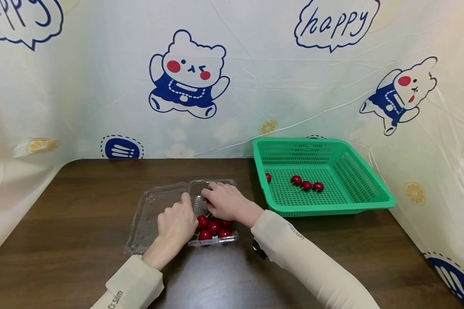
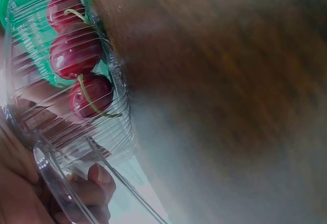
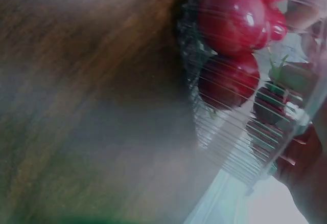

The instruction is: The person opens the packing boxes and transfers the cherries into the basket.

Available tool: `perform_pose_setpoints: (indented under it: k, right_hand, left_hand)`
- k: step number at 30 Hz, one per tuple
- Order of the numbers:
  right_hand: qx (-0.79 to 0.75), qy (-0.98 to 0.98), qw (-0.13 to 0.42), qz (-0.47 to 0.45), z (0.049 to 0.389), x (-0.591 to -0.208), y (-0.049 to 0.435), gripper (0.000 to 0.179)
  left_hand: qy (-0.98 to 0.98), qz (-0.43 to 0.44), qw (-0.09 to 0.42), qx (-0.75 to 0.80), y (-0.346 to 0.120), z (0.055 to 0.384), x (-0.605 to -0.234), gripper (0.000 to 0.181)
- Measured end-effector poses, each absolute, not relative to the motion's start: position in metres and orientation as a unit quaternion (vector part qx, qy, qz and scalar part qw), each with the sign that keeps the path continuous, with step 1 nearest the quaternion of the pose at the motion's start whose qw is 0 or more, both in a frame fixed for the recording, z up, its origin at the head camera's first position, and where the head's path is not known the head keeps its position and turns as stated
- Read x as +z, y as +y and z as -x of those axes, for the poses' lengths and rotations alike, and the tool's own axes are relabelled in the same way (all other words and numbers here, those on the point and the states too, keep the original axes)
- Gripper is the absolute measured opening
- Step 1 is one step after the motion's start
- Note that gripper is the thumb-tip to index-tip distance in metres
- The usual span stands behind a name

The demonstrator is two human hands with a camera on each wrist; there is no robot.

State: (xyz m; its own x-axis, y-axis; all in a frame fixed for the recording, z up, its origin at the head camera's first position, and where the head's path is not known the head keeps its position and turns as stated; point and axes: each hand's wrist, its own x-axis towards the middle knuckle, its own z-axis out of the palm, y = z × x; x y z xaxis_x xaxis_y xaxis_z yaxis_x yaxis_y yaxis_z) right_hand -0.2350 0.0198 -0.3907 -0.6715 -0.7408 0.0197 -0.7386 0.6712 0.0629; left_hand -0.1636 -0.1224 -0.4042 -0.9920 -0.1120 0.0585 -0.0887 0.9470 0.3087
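A clear plastic clamshell box [image 1: 212, 243] lies on the table, its lid [image 1: 148, 221] folded out to the left. Several red cherries [image 1: 214, 226] sit in its near part. My left hand [image 1: 178, 221] grips the box at the hinge side, with fingers [image 2: 99, 193] behind the plastic rim in the left wrist view. My right hand [image 1: 226, 201] reaches into the far part of the box, fingers curled downward. Through the ribbed wall in the right wrist view, a dark cherry [image 3: 269, 104] appears between its fingers; the back of the hand hides it in the head view.
A green perforated basket [image 1: 332, 209] stands at the back right of the dark wooden table [image 1: 81, 214]. Inside it lie several cherries [image 1: 306, 185], one against the left wall. A printed curtain [image 1: 255, 86] hangs behind the table and along its sides.
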Motion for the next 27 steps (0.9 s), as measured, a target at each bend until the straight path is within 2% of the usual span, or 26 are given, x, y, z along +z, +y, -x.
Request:
perform_pose_setpoints:
  k: [9,16,27]
  right_hand:
    - [-0.006,-0.914,0.017,-0.405,0.233,-0.378,0.024,0.017]
    - [0.006,-0.909,0.039,-0.415,0.232,-0.369,0.028,0.017]
    - [-0.006,-0.907,0.029,-0.419,0.234,-0.369,0.032,0.018]
  left_hand:
    - [-0.986,-0.052,0.038,-0.156,-0.123,0.164,-0.404,0.022]
    - [-0.986,-0.050,0.040,-0.154,-0.123,0.163,-0.404,0.018]
    - [-0.987,-0.051,0.029,-0.151,-0.123,0.164,-0.403,0.020]
